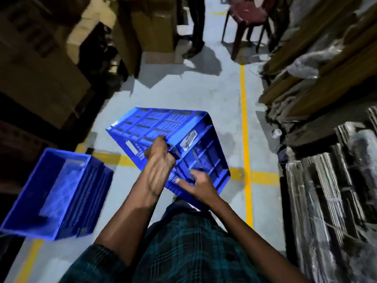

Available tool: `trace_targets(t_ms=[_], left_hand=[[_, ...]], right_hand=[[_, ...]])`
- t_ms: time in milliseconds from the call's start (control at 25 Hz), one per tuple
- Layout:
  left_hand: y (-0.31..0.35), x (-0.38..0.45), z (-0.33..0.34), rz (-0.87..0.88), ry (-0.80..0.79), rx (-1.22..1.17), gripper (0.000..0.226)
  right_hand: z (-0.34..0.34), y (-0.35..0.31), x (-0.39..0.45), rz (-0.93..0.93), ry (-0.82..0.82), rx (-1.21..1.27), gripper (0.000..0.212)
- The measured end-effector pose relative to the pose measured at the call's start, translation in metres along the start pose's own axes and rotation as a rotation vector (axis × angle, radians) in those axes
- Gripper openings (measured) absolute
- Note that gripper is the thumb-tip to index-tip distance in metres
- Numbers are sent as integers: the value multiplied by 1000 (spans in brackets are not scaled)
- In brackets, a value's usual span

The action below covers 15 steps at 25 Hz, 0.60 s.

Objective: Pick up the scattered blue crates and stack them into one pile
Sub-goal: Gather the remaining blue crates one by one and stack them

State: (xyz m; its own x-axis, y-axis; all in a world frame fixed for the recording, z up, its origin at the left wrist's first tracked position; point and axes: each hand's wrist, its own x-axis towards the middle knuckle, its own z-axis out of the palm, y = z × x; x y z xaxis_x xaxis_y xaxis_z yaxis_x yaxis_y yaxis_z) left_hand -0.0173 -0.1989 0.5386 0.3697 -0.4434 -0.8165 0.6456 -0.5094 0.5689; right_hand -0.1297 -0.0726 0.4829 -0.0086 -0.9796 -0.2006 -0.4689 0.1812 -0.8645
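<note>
Rigid Crate, Held at the Rim

Both hands carry a blue crate (163, 139) tilted above the floor (183, 88), just right of the pile of crates (61, 190). The left hand (159, 158) curls tightly over a corner edge; the right hand (197, 184) pinches the near rim, thumb on top. The ribbed plastic looks stiff, light and a little slick, so rim and handle slots seem the safest holds

A bare strip of floor (183, 88) runs up the middle of the frame. Cardboard boxes (40, 74) wall its left, wrapped bundles (326, 170) its right; a chair (248, 19) and a standing person's legs (196, 27) block the top.
</note>
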Motion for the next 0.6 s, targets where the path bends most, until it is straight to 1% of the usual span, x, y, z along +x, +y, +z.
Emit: trace_targets(t_ms=[80, 240, 280, 400, 480, 600], left_hand=[[19, 18, -34, -31, -22, -86, 21], [51, 65, -117, -56, 23, -202, 36], [61, 73, -138, -46, 24, -228, 34], [96, 71, -186, -7, 8, -361, 13], [118, 64, -212, 30, 1, -360, 20], [138, 72, -264, 87, 32, -303, 36]], right_hand=[[22, -10, 4, -59, -68, -34, 49], [83, -35, 7, -203, -94, -136, 44], [99, -43, 10, -212, -113, -155, 44], [146, -82, 32, -194, -135, -260, 48], [173, -114, 53, -151, -125, -327, 45], [224, -156, 67, -162, -217, -381, 35]])
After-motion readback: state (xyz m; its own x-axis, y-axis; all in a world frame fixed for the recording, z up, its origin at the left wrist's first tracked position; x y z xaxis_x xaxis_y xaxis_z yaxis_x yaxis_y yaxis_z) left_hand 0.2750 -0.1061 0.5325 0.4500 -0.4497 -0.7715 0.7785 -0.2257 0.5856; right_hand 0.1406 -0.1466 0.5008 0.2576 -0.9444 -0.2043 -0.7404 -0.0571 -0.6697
